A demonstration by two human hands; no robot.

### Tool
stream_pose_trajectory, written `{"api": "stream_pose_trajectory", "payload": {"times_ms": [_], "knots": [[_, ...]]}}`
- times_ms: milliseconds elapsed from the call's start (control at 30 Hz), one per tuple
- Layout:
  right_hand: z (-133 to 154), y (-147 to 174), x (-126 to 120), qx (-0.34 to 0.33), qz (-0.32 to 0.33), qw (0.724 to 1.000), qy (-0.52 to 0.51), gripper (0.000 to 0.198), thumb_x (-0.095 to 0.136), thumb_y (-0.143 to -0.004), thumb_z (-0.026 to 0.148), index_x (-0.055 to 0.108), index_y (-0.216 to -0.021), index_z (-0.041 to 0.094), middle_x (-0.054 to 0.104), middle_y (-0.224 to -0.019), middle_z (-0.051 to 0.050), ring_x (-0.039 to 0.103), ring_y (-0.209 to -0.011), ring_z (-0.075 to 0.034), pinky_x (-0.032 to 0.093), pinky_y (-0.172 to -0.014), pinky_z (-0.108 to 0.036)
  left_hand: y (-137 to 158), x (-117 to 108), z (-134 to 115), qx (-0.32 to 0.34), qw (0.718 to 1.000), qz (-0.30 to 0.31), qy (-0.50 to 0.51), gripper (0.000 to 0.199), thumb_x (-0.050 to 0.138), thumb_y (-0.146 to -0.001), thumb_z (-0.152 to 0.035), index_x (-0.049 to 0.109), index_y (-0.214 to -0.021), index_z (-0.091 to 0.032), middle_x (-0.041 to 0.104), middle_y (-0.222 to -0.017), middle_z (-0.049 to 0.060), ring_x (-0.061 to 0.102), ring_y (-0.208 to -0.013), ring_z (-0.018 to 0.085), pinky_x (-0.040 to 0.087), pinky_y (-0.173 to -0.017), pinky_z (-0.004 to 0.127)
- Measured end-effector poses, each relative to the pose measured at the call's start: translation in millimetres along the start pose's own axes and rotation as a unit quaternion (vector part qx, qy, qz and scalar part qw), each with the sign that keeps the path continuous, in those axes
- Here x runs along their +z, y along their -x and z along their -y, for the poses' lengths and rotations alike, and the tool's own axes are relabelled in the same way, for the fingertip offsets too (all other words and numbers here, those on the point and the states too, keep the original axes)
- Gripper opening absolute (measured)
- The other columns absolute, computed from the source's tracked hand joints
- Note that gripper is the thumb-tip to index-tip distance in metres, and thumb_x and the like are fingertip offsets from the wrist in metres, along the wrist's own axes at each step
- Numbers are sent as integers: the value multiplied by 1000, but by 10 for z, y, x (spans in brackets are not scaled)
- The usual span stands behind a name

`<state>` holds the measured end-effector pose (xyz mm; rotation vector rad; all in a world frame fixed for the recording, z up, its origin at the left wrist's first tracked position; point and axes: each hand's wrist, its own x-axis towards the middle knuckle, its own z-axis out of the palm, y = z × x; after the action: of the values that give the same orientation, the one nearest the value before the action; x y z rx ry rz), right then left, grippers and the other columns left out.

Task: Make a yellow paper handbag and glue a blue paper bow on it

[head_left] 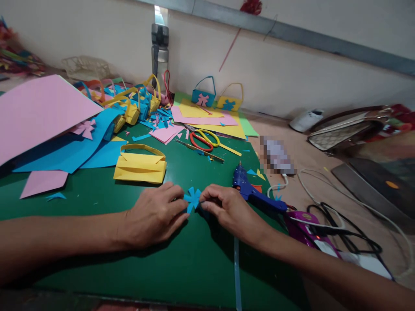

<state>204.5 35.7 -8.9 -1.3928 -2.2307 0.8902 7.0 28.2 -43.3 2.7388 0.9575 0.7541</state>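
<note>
A small blue paper bow cutout [193,197] lies low over the green table, between my two hands. My left hand [160,212] curls its fingers onto the bow's left edge; the fingertips are partly hidden. From the other side, my right hand [227,208] pinches the right edge between thumb and forefinger. Just beyond my left hand stands a yellow paper bag [139,169] with a looped handle. A blue glue gun [251,190] rests to the right of my right hand, and a clear glue stick [237,272] lies below that hand.
Red-and-yellow scissors [205,140] lie behind the hands. Pink sheets [45,112] and blue sheets [74,147] spread at left. Finished small bags [204,96] lean at the wall. A purple power strip [306,229], cables and a phone [278,154] occupy the right side.
</note>
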Motion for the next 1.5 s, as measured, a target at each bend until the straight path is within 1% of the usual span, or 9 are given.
{"api": "stream_pose_trajectory", "payload": {"times_ms": [133,400,533,733,900,967,1067,1200,1500], "knots": [[3,-34,-32,20,34,999,16,13,55,-75,9,58,-65,17,58,-64,3,50,-60,-12,36,-58,-23,23,-13,-9,40,998,36,-21,23,46,-87,-27,64,-78,-16,61,-79,7,49,-70,20,40,-57,31],[65,-109,-30,101,97,990,-26,15,54,-73,12,55,-58,17,45,-53,6,38,-50,-9,30,-49,-21,17,22,-12,53,997,42,-33,23,42,-89,-25,62,-80,-16,60,-78,7,48,-69,21,38,-54,32],[40,-127,-58,82,132,988,3,17,50,-73,10,50,-57,17,43,-54,6,38,-53,-10,27,-49,-21,0,37,-11,52,997,49,-29,23,40,-90,-23,61,-84,-16,58,-77,6,49,-66,19,38,-53,31],[15,-181,-125,67,163,981,81,15,48,-74,9,51,-62,16,45,-57,5,40,-56,-10,25,-50,-22,-20,20,-79,35,993,109,17,21,44,-88,-26,61,-82,-17,59,-80,6,51,-71,20,40,-56,31],[7,-195,-106,79,167,980,72,12,52,-76,13,53,-64,16,49,-58,4,43,-55,-10,25,-49,-21,2,27,-92,38,995,76,57,19,45,-87,-24,61,-91,-14,61,-85,8,52,-74,20,42,-62,31],[22,-196,-108,80,170,979,76,11,54,-75,14,54,-64,16,50,-57,4,43,-55,-9,25,-48,-21,4,42,-77,11,996,47,72,18,46,-87,-23,60,-93,-13,62,-86,9,53,-77,20,43,-64,31],[84,-206,-122,81,179,975,102,12,55,-74,12,54,-63,16,50,-56,4,44,-54,-9,24,-47,-21,-37,61,-52,-85,989,20,117,16,48,-85,-23,60,-91,-14,62,-76,5,54,-68,16,41,-59,26],[195,-234,-121,91,185,964,170,12,55,-72,8,59,-64,16,54,-56,2,46,-54,-10,23,-48,-23,-145,68,-36,-190,969,45,154,12,53,-80,-23,63,-81,-16,60,-61,0,49,-52,11,35,-51,23],[252,-236,-51,68,165,952,248,12,58,-73,13,61,-62,16,56,-57,0,41,-50,-10,19,-47,-25,-183,128,-34,-156,976,18,150,16,51,-79,-18,65,-72,-16,62,-60,0,53,-52,11,34,-52,22]]}}
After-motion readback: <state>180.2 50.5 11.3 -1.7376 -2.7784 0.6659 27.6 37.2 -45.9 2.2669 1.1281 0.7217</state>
